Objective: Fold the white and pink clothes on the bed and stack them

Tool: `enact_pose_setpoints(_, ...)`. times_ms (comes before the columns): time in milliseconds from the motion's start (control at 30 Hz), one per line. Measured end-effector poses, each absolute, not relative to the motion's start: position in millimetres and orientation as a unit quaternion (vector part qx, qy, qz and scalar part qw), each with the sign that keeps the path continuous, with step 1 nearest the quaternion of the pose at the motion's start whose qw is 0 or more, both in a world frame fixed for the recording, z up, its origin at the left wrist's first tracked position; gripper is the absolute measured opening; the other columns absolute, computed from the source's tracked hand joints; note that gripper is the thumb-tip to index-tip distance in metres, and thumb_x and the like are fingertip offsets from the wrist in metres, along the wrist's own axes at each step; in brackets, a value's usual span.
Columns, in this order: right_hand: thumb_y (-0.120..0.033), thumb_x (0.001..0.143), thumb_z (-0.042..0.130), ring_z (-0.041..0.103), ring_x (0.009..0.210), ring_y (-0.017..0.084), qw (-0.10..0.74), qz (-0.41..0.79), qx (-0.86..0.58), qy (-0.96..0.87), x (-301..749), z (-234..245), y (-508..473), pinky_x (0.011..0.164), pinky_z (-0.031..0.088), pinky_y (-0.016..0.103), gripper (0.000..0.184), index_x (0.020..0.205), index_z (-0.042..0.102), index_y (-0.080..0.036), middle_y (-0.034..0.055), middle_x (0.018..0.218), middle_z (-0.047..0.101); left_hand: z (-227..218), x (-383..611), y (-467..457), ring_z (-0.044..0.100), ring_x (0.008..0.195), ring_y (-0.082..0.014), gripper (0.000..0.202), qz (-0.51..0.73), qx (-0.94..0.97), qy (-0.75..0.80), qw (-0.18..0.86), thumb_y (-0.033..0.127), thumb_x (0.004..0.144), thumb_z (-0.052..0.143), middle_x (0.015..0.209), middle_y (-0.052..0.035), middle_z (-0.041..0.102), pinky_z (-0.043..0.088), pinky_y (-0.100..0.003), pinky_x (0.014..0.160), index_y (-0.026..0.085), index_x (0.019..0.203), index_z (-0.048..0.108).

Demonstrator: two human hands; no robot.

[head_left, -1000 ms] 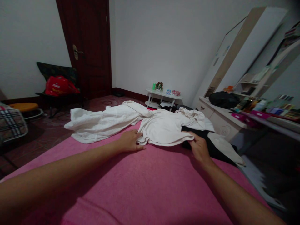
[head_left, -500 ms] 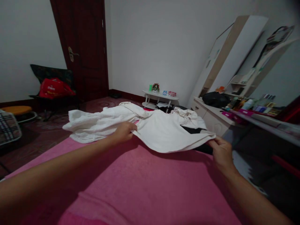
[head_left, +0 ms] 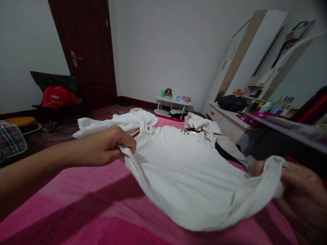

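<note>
A white shirt (head_left: 189, 170) with small buttons near its collar is stretched out above the pink bed cover (head_left: 89, 211). My left hand (head_left: 107, 146) is closed on the shirt's left hem corner. My right hand (head_left: 293, 183), blurred at the right edge, is closed on the shirt's right corner. The hem hangs between both hands, lifted off the bed. A second white textured garment (head_left: 114, 123) lies crumpled behind my left hand. Dark clothing (head_left: 224, 153) lies beside the shirt's far right side.
A dark wooden door (head_left: 84, 51) stands at the back left, with a red bag (head_left: 57, 97) on a dark chair beside it. A small white low table (head_left: 173, 103) sits by the far wall. A cluttered white dresser (head_left: 230, 119) lines the right side.
Both hands gripped the shirt's hem, lifted it and pulled it toward me, spreading it wide. The shirt slid off the dark clothing; its buttoned front now shows.
</note>
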State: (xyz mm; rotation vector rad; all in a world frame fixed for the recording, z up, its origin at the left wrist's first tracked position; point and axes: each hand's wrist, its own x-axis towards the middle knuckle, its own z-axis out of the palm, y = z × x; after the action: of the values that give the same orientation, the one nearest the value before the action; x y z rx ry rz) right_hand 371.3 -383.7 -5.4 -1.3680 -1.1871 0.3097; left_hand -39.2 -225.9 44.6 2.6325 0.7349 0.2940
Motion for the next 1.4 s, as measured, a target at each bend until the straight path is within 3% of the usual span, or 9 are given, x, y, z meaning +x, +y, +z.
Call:
enact_pose_setpoints(133, -0.062, 0.068, 0.066, 0.044, 0.045, 0.014, 0.34, 0.455, -0.609, -0.555, 362.8, -21.1, -391.3, 0.044, 0.028, 0.028, 0.044, 0.062, 0.063, -0.019, 0.0044, 0.053, 0.05, 22.4, -42.1, -229.6, 0.059, 0.071, -0.0177, 0.037, -0.022, 0.918, 0.278, 0.282, 0.008, 0.052, 0.039, 0.074, 0.0007, 0.067, 0.045, -0.023, 0.068, 0.02, 0.073, 0.067)
enact_pose_setpoints(267, -0.064, 0.072, 0.063, 0.026, 0.048, 0.005, 0.149, 0.521, -0.573, -0.614, 349.0, -47.4, -379.4, 0.045, 0.018, 0.02, 0.052, 0.059, 0.049, -0.016, -0.0061, 0.053, 0.031, -13.5, -37.0, -230.1, 0.057, 0.061, -0.0169, 0.034, -0.1, 0.903, 0.269, 0.32, 0.007, 0.054, 0.042, 0.064, 0.0006, 0.064, 0.044, -0.022, 0.057, 0.018, 0.07, 0.07)
enact_pose_setpoints(433, -0.042, 0.057, 0.079, 0.042, 0.046, 0.006, 0.051, 0.606, -0.561, -0.562, 345.5, -63.7, -371.7, 0.046, 0.03, 0.016, 0.044, 0.088, 0.065, -0.013, -0.0051, 0.056, 0.053, -28.9, -28.9, -227.8, 0.051, 0.051, -0.0137, 0.012, -0.245, 0.855, 0.289, 0.353, 0.02, 0.063, 0.063, 0.057, 0.0002, 0.062, 0.036, -0.02, 0.045, 0.017, 0.07, 0.071)
enact_pose_setpoints(567, -0.038, 0.066, 0.074, 0.061, 0.063, 0.012, 0.148, 0.585, -0.544, -0.583, 350.9, -56.6, -338.9, 0.058, 0.044, 0.022, 0.042, 0.1, 0.065, -0.013, 0.0069, 0.087, 0.069, -29.3, -8.3, -210.2, 0.058, 0.06, -0.0148, 0.03, -0.186, 0.848, 0.259, 0.423, 0.043, 0.076, 0.064, 0.07, -0.0028, 0.067, 0.043, -0.022, 0.054, 0.016, 0.087, 0.072)
enact_pose_setpoints(767, -0.04, 0.067, 0.074, 0.063, 0.078, 0.018, 0.383, 0.343, -0.599, -0.614, 355.4, -61.9, -234.6, 0.07, 0.048, 0.03, 0.035, 0.091, 0.07, -0.016, 0.0082, 0.091, 0.07, -70.1, 61.3, -164.2, 0.059, 0.107, -0.0225, 0.048, 0.099, 0.923, 0.211, 0.307, 0.041, 0.084, 0.059, 0.122, -0.011, 0.061, 0.046, -0.031, 0.092, 0.018, 0.126, 0.057)
enact_pose_setpoints(900, -0.038, 0.067, 0.069, 0.064, 0.076, 0.018, 0.477, 0.3, -0.579, -0.59, 342.9, -77.9, -174.2, 0.072, 0.049, 0.031, 0.025, 0.081, 0.071, -0.018, 0.006, 0.083, 0.071, -103.8, 109.4, -135.6, 0.052, 0.12, -0.0239, 0.043, 0.145, 0.951, 0.184, 0.2, 0.032, 0.091, 0.049, 0.131, -0.0138, 0.054, 0.041, -0.035, 0.102, 0.017, 0.131, 0.052)
enact_pose_setpoints(1067, -0.03, 0.067, 0.059, 0.063, 0.07, 0.018, 0.481, 0.229, -0.59, -0.607, 324.6, -118.4, -114.0, 0.067, 0.049, 0.03, 0.018, 0.074, 0.069, -0.017, 0.0041, 0.072, 0.07, -131.6, 150.9, -100.3, 0.048, 0.123, -0.0273, 0.044, 0.173, 0.958, 0.226, 0.039, 0.025, 0.089, 0.043, 0.14, -0.0119, 0.045, 0.04, -0.047, 0.102, 0.024, 0.133, 0.05)
enact_pose_setpoints(1267, -0.023, 0.069, 0.051, 0.061, 0.076, 0.019, 0.469, 0.123, -0.646, -0.59, 331.6, -150.1, -74.3, 0.077, 0.046, 0.034, 0.018, 0.075, 0.068, -0.02, 0.0026, 0.077, 0.069, -140.2, 165.5, -53.9, 0.046, 0.124, -0.023, 0.04, 0.192, 0.957, 0.214, 0.031, 0.025, 0.09, 0.043, 0.135, -0.0087, 0.052, 0.036, -0.038, 0.107, 0.023, 0.127, 0.056)
enact_pose_setpoints(1400, -0.021, 0.07, 0.051, 0.06, 0.076, 0.018, 0.45, 0.092, -0.651, -0.605, 334.8, -154.0, -73.3, 0.077, 0.046, 0.032, 0.018, 0.075, 0.068, -0.021, 0.0019, 0.083, 0.069, -145.4, 163.8, -34.3, 0.043, 0.128, -0.0274, 0.043, 0.214, 0.9, 0.379, 0.008, 0.039, 0.092, 0.043, 0.138, -0.0125, 0.049, 0.034, -0.043, 0.107, 0.02, 0.129, 0.054)
